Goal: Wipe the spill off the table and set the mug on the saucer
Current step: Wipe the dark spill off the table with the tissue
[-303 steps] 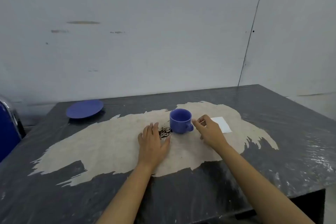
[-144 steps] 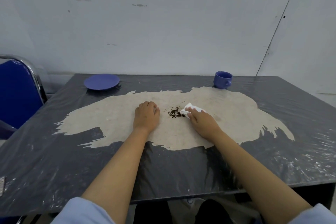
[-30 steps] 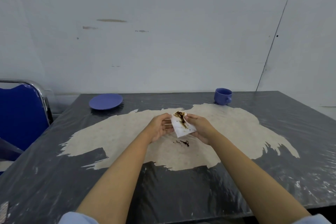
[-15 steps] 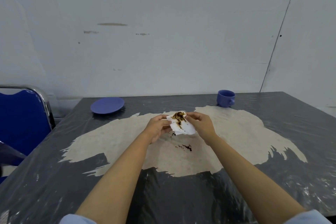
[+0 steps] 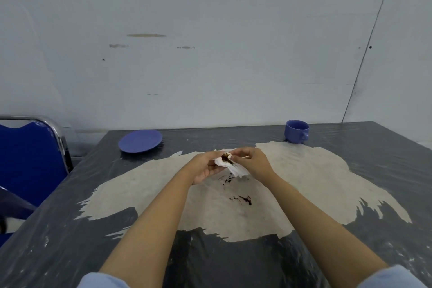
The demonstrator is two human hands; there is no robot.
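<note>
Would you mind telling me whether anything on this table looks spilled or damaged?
Yes: dark spill specks remain on the table, whose dark coating has worn away to a pale patch. The tissue held in both hands is stained brown.

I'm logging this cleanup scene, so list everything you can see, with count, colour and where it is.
table: one, dark with a worn beige patch, fills the foreground
saucer: one, blue, far left of table
mug: one, blue, far right of table, off the saucer
spill: dark smears, on beige patch below the hands
tissue: one, white, stained brown, held above table
chair: one, blue, left of table
left hand: holds tissue
right hand: pinches tissue
</note>
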